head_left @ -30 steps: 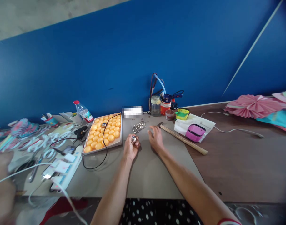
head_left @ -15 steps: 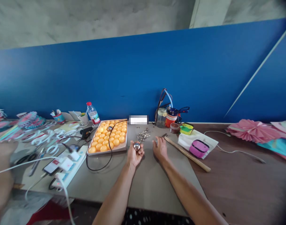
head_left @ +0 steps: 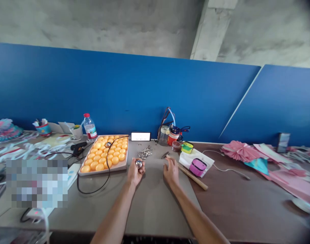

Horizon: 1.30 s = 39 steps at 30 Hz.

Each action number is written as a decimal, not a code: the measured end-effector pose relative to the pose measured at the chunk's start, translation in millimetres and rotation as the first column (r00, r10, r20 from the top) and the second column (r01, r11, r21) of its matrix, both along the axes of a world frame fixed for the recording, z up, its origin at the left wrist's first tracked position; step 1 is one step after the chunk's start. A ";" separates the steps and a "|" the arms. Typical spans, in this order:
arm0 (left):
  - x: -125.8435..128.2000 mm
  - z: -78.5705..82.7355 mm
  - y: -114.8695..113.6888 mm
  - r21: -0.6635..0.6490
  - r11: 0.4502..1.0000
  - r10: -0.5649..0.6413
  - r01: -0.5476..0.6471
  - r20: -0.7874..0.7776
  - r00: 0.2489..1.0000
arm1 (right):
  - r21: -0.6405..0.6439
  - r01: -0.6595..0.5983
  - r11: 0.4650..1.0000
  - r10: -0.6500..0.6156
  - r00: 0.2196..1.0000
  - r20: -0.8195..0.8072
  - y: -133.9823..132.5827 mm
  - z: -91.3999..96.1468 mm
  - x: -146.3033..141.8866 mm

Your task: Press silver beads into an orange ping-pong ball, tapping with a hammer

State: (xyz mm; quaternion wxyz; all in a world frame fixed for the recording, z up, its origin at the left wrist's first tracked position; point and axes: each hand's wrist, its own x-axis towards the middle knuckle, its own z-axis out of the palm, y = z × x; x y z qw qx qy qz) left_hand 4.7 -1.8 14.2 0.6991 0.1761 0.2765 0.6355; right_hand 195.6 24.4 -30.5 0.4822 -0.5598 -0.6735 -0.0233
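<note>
My left hand (head_left: 135, 173) is closed around a shiny silver ball (head_left: 139, 163), its surface covered in small metal heads. Just beyond it lies a loose pile of small silver tacks (head_left: 145, 153). My right hand (head_left: 171, 171) rests on the grey table with its fingers apart and nothing visible in them. It is beside the hammer, whose metal head (head_left: 165, 155) shows past the fingertips and whose wooden handle (head_left: 195, 178) runs out to the right. To the left, a shallow tray (head_left: 80, 172) holds many orange balls (head_left: 107, 164) and one silver-covered ball (head_left: 108, 144).
A black cable (head_left: 94, 192) loops over the tray. Behind stand a bottle (head_left: 89, 128), a lit display (head_left: 140, 136), a glass jar (head_left: 164, 136) and a red cup (head_left: 173, 138). Right are a purple pouch (head_left: 198, 167) and pink paper (head_left: 236, 152). A power strip (head_left: 46, 213) lies left.
The view has turned right, so the table things appear further left. The blurred arm at the left edge has gone from sight. My left hand still holds the ball; my right stays by the hammer.
</note>
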 end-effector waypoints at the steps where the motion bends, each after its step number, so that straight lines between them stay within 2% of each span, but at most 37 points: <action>1: 0.6 0.3 -0.5 0.003 1.000 0.001 -0.001 -0.005 1.000 | -0.010 0.051 0.999 -0.051 0.998 0.023 -1.1 -0.3 7.5; 6: 2.6 -0.3 -4.3 0.022 0.999 0.028 -0.028 0.004 1.000 | -0.067 0.310 0.948 -0.287 0.929 0.233 -4.4 -0.7 35.2; 13: 1.0 -2.3 -1.2 -0.033 0.992 0.121 -0.119 0.095 0.988 | -0.211 0.387 0.898 -0.258 0.850 0.459 -17.7 12.2 30.7; 17: 1.0 -6.8 0.6 0.019 0.984 0.175 -0.176 0.047 0.983 | -0.226 0.357 0.906 -0.210 0.845 0.492 -24.6 17.7 28.9; 19: 1.9 -9.3 0.3 0.046 0.987 0.155 -0.155 0.004 0.988 | -0.166 0.329 0.930 -0.216 0.852 0.477 -25.9 16.3 29.7; 23: 5.3 -14.0 0.1 0.066 0.987 0.154 -0.145 -0.165 0.974 | 0.041 0.259 0.965 -0.254 0.881 0.398 -26.0 10.9 24.5; 27: 10.5 -20.8 3.4 0.094 0.981 0.191 -0.168 -0.359 0.914 | 0.093 0.118 0.989 -0.146 0.898 0.415 -27.0 9.4 11.4; 29: 12.9 -24.5 4.5 0.131 0.967 0.253 -0.217 -0.454 0.854 | 0.092 0.067 0.994 -0.100 0.896 0.432 -27.8 9.9 7.1; 30: 13.7 -26.2 4.2 0.155 0.954 0.301 -0.258 -0.530 0.793 | 0.090 0.046 0.995 -0.081 0.893 0.442 -28.0 10.2 6.3; 31: 14.1 -27.5 3.3 0.197 0.937 0.347 -0.289 -0.623 0.701 | 0.089 0.032 0.996 -0.069 0.890 0.450 -28.2 10.4 6.4; 33: 13.6 -29.5 -0.7 0.307 0.902 0.422 -0.303 -0.776 0.469 | 0.091 0.010 0.996 -0.050 0.886 0.460 -28.2 10.7 8.5; 35: 11.1 -30.5 -6.7 0.399 0.872 0.475 -0.283 -0.829 0.295 | 0.091 -0.013 0.996 -0.030 0.887 0.460 -27.5 10.9 11.6; 37: 7.1 -30.8 -13.7 0.439 0.865 0.488 -0.243 -0.849 0.204 | 0.083 -0.044 0.996 0.001 0.885 0.465 -26.7 11.7 13.1; 39: 2.8 -30.8 -20.7 0.418 0.885 0.449 -0.206 -0.884 0.134 | 0.058 -0.061 0.996 0.027 0.884 0.467 -26.9 14.0 11.7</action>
